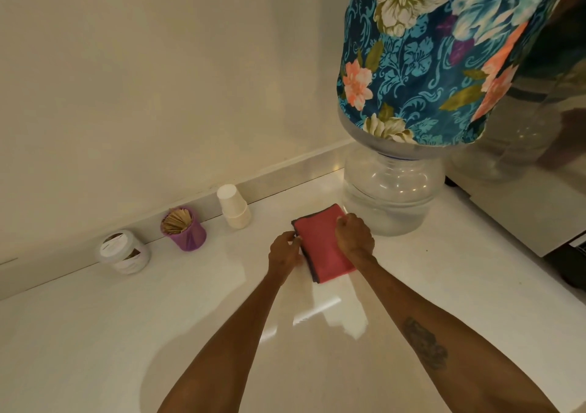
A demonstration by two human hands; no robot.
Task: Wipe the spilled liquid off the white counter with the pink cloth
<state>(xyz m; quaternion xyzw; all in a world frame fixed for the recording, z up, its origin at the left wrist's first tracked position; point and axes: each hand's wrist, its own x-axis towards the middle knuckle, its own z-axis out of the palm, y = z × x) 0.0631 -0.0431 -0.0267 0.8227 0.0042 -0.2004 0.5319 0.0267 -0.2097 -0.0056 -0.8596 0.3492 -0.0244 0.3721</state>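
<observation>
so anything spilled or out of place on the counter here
Nothing clearly is. The counter shows glare but no distinct puddle. The folded pink cloth lies flat under the left hand and right hand; the paper cups stand upside down, stacked.

Single view only, head-worn and wide-angle, looking forward and steeply down onto the white desk (95, 333). Both forearms enter from the bottom edge. The covered water bottle (421, 63) stands close, filling the upper right corner; the wall lies left of the bottle, beyond the desk. Straight edges bow toward the borders.
</observation>
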